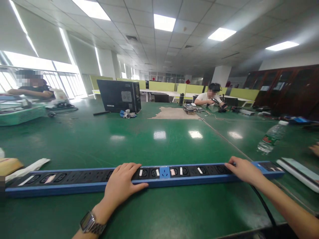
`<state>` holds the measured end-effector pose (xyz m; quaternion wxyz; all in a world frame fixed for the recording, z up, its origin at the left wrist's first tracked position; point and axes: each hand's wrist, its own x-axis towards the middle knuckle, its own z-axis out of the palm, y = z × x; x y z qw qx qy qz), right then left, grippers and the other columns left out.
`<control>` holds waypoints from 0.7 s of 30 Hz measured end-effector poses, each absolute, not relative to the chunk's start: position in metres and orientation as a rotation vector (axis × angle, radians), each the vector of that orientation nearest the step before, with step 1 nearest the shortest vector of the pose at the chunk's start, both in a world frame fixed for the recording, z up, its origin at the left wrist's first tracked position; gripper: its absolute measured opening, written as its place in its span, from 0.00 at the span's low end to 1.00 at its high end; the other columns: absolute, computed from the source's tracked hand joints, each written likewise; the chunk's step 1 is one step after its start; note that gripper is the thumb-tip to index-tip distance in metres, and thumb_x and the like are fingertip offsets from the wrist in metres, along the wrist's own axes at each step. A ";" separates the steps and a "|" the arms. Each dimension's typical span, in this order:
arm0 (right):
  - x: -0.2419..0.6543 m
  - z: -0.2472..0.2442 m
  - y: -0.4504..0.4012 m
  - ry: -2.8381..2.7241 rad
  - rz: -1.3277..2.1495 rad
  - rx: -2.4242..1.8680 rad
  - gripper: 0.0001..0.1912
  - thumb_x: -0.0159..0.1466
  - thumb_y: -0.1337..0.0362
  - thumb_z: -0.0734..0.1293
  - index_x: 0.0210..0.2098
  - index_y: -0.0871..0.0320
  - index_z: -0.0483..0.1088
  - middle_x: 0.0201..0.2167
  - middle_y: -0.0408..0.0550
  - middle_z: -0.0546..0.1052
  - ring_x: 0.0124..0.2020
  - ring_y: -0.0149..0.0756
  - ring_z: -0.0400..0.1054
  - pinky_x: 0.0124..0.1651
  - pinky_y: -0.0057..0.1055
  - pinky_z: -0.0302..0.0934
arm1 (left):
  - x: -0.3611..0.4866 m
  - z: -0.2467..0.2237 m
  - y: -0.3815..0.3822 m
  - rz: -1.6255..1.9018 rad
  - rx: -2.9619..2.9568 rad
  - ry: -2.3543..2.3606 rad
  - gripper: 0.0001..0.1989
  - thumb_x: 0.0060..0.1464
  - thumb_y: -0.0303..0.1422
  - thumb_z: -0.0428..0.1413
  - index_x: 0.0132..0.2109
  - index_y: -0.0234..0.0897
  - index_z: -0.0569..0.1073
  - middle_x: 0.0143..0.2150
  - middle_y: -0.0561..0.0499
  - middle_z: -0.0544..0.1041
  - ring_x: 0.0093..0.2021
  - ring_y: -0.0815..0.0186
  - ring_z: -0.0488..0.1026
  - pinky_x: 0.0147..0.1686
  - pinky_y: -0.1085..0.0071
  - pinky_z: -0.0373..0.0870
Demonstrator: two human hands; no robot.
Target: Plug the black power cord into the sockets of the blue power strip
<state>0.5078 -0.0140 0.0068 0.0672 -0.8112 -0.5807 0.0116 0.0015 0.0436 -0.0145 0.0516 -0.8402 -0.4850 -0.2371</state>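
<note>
A long blue power strip (pixel 74 188) with black sockets and small white labels lies across the green table near its front. My left hand (pixel 122 182) rests over the strip left of its blue middle socket, fingers on the far edge and thumb stretched along the near side. Toward the strip's right end, my right hand (pixel 243 170) is on it, fingers curled over the far edge. A black cable (pixel 264 203) runs from beneath my right forearm toward the front edge. A watch (pixel 91 223) is on my left wrist.
A black computer case (pixel 119 95) and blue-white gloves (pixel 128 114) stand farther back. A green basket (pixel 22 115) is at left, a water bottle (pixel 271 137) and a white flat device (pixel 299 173) at right. Two people sit across the table; another person's hand (pixel 315 148) shows at the right edge.
</note>
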 end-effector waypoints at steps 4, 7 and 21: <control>0.498 0.007 -0.024 -1.716 -0.037 -2.465 0.21 0.64 0.47 0.54 0.37 0.55 0.68 0.30 0.53 0.77 0.33 0.48 0.73 0.33 0.36 0.58 | 0.003 -0.011 0.040 -0.706 -2.568 -1.513 0.31 0.46 0.54 0.60 0.52 0.40 0.73 0.49 0.45 0.77 0.50 0.52 0.71 0.53 0.54 0.64; 0.495 0.014 -0.028 -1.753 -0.006 -2.410 0.21 0.64 0.47 0.55 0.36 0.54 0.70 0.30 0.51 0.77 0.34 0.46 0.73 0.34 0.36 0.58 | 0.007 -0.002 0.039 -0.658 -2.589 -1.569 0.30 0.45 0.54 0.61 0.51 0.39 0.73 0.48 0.45 0.77 0.50 0.52 0.72 0.53 0.55 0.64; 0.474 0.055 -0.024 -1.649 -0.172 -2.337 0.20 0.59 0.44 0.60 0.30 0.53 0.72 0.23 0.49 0.76 0.27 0.42 0.69 0.29 0.34 0.55 | 0.016 -0.005 0.051 -0.541 -2.643 -1.518 0.31 0.48 0.61 0.52 0.45 0.39 0.72 0.40 0.46 0.78 0.41 0.54 0.75 0.44 0.58 0.66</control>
